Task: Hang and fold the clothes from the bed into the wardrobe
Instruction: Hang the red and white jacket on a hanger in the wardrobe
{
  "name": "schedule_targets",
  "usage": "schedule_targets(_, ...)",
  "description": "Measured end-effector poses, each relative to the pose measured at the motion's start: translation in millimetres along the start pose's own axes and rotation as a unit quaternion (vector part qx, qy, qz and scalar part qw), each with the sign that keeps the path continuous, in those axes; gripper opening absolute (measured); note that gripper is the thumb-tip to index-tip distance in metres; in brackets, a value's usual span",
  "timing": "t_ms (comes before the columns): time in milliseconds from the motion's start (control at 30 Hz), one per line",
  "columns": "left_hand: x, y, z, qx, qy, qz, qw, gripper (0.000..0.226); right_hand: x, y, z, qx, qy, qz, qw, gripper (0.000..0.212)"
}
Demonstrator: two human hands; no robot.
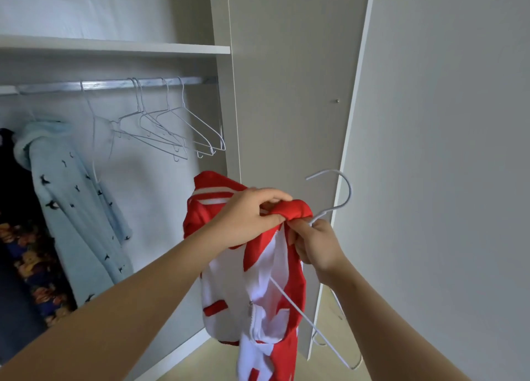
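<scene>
Home bedroom: wardrobe with hanging rail

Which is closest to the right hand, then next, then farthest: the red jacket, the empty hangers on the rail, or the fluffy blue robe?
1. Red jacket, touching the right hand.
2. Empty hangers, up left on the rail.
3. Blue robe, far left.

Single head-worn view, wide-angle, facing forward and slightly down, close before open wardrobe interior.
</scene>
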State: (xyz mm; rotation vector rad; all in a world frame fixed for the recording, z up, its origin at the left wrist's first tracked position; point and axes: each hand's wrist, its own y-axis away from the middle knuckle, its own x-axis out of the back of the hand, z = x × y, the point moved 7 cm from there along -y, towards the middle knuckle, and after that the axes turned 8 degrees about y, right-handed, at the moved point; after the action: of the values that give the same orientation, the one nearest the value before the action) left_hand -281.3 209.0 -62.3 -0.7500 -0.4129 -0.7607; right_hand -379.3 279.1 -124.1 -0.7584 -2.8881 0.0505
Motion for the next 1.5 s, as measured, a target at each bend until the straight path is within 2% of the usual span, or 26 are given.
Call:
schedule_targets(33,2.9,0.2,5.6,-0.07,-0.125,0.017,0.99,0.029,3.7,0.3,-1.8,0.01,-0.004,0.004,1.0,0.043)
schedule_targets(67,3.0,1.2,8.2,-0.136,-0.244,0.038,0.959,0.036,6.2,0.9,-3.7,0.021,-0.007,0.005,1.0,0.042)
schedule_targets(100,1.8,2.0,10.7,-0.18,-0.313,0.05,0.931,0.04,8.4,1.4,-5.8,0.033,-0.006,0.006,0.999,0.041)
schedule_targets(133,1.5,2.2,12.5,-0.211,-0.339,0.058,0.915,0.042,10.8,1.9,-7.7,0.044,-0.004,0.01,0.999,0.04)
schedule_targets(200,0.4,1.8,15.3,-0.241,-0.335,0.051,0.91,0.044,15.3,2.1,-10.6,0.063,0.003,0.023,0.998,0.035)
schedule_targets(333,1.8,-3.0,18.5,-0.201,-0.322,0.086,0.921,0.044,35.1,5.0,-21.2,0.11,0.051,0.126,0.985,0.031)
schedule_targets(433,10.7,-3.2,20.1,-0.118,-0.269,0.135,0.946,0.049,59.0,16.2,-29.8,0.183,0.12,0.29,0.932,0.012)
schedule_targets(467,14.9,-4.9,18.5,-0.082,-0.246,0.149,0.954,0.052,64.4,21.2,-30.1,0.206,0.142,0.33,0.91,0.017)
schedule_targets(567,30.3,-7.4,13.8,0.003,-0.197,0.192,0.961,0.052,64.1,30.5,-19.7,0.26,0.208,0.365,0.869,0.02)
schedule_targets(633,42.9,-6.1,17.6,0.02,-0.172,0.239,0.956,0.05,62.7,33.2,-3.7,0.237,0.214,0.369,0.873,0.02)
schedule_targets(700,53.5,-4.6,21.3,0.013,-0.126,0.273,0.954,0.047,58.5,24.6,20.0,0.146,0.209,0.331,0.909,0.015)
schedule_targets(800,64.6,-7.0,23.9,-0.015,-0.045,0.285,0.957,0.042,42.0,8.1,59.6,-0.071,0.261,0.173,0.947,0.048)
schedule_targets(867,72.4,-7.6,22.8,-0.026,-0.034,0.287,0.957,0.034,30.9,7.3,74.2,-0.151,0.249,0.088,0.953,0.032)
schedule_targets(900,76.7,-6.6,21.1,-0.026,-0.031,0.286,0.957,0.031,28.5,8.0,77.7,-0.174,0.23,0.072,0.955,0.022)
schedule_targets(967,85.4,-1.9,13.0,-0.018,-0.03,0.28,0.959,0.03,32.4,7.9,80.9,-0.205,0.128,0.09,0.966,0.019)
schedule_targets(1000,90.0,1.9,7.6,-0.013,-0.032,0.276,0.961,0.03,34.3,6.6,82.3,-0.221,0.039,0.097,0.97,0.019)
schedule_targets(1067,100.1,11.2,-4.3,-0.01,-0.032,0.265,0.964,0.027,33.9,4.1,81.1,-0.247,-0.14,0.085,0.955,0.02)
schedule_targets(1133,108.6,20.7,-13.4,-0.015,-0.029,0.24,0.97,0.018,34.3,2.5,75.7,-0.265,-0.242,0.077,0.93,0.02)
schedule_targets(1267,120.2,39.3,-21.0,-0.021,-0.031,0.198,0.979,0.015,35.0,-0.8,72.3,-0.283,-0.304,0.034,0.909,0.026)
schedule_targets(1333,125.7,45.5,-24.5,-0.008,-0.026,0.197,0.98,0.016,30.4,0.6,66.8,-0.28,-0.321,-0.015,0.905,0.03)
schedule_targets(1400,131.7,48.8,-28.1,0.006,-0.028,0.194,0.981,0.021,23.7,2.7,55.1,-0.26,-0.324,-0.074,0.907,0.007)
schedule_targets(1433,134.3,50.1,-29.2,0.009,-0.034,0.19,0.981,0.028,25.9,0.3,55.4,-0.252,-0.322,-0.082,0.909,0.031)
schedule_targets(1467,136.9,51.7,-31.2,0.012,-0.041,0.184,0.982,0.035,25.1,-0.9,57.0,-0.259,-0.323,-0.101,0.904,0.044)
schedule_targets(1500,139.5,54.0,-32.7,0.015,-0.044,0.175,0.983,0.042,27.2,-1.7,57.0,-0.269,-0.332,-0.091,0.899,0.038)
